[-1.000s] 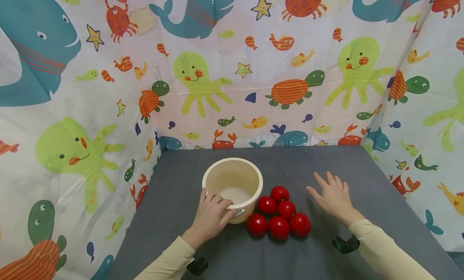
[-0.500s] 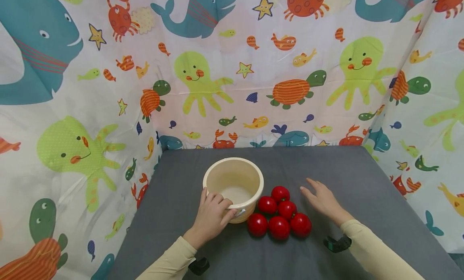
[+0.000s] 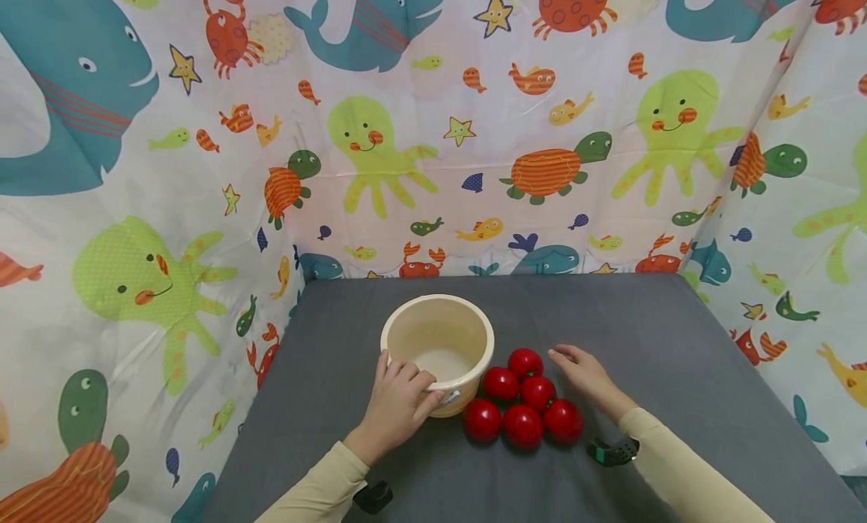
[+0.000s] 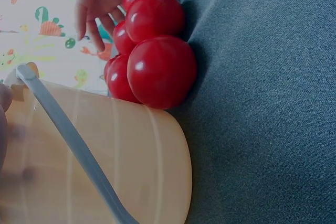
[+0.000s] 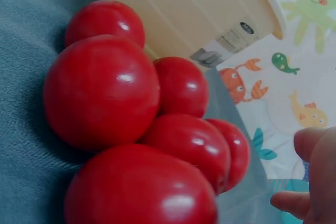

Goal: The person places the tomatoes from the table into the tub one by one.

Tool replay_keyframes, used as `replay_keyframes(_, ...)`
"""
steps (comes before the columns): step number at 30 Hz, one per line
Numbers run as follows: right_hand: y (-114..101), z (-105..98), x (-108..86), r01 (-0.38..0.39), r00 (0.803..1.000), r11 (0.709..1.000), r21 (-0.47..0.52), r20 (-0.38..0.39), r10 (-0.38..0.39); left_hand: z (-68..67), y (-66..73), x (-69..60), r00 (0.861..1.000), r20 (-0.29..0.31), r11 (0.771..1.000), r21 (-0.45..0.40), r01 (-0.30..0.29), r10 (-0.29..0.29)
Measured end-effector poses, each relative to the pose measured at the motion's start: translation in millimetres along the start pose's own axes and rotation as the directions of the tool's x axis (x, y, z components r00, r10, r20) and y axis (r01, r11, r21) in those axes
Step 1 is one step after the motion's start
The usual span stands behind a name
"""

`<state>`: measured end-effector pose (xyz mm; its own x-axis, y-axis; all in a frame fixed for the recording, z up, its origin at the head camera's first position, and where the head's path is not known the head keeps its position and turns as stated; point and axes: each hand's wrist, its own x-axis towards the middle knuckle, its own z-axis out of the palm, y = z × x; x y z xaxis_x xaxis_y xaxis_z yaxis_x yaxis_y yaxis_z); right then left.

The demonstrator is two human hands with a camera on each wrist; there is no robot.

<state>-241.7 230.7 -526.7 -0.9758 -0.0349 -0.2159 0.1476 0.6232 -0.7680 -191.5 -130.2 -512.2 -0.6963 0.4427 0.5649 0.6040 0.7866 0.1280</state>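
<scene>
My left grip [image 3: 395, 408] pinches the rim of the cream, round plastic bucket [image 3: 440, 327], thumb outside, presumably to steady it upright. Six glossy, red, rounded fruits [image 3: 538, 393], material unclear, lie clustered between my grips on the grey cloth-covered worktop [image 3: 643, 305], likely for easy reach. My right grip [image 3: 591, 376] hovers just beside them, fingers extended, unloaded.
</scene>
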Motion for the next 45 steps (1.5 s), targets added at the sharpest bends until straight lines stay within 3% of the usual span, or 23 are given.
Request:
replay_keyframes(6,9.5,14.5,0.2,-0.010,0.999,0.999,0.047,0.041,0.008,0.5,0.4,-1.1,1.000,-0.009,1.000,-0.005,0.000,-0.001)
replay_keyframes(12,8.5,22.0,-2.5,-0.013,0.999,0.999,0.029,0.040,0.012,1.4,0.0,-1.3,1.000,-0.028,1.000,-0.004,-0.009,0.009)
replay_keyframes(23,10.6,24.1,-1.6,-0.009,0.999,0.999,0.041,0.040,0.008,6.0,-1.8,-0.9,0.998,-0.057,1.000,0.015,-0.025,0.026)
replay_keyframes(36,17.3,25.5,1.8,-0.056,0.997,0.980,0.190,0.058,0.045,6.7,-1.6,-1.7,0.999,-0.049,1.000,0.002,-0.015,0.016)
replay_keyframes(45,19.1,22.8,2.2,-0.080,0.996,0.972,0.221,0.046,0.071,6.8,-1.7,-1.2,0.998,-0.057,1.000,-0.002,-0.018,0.018)
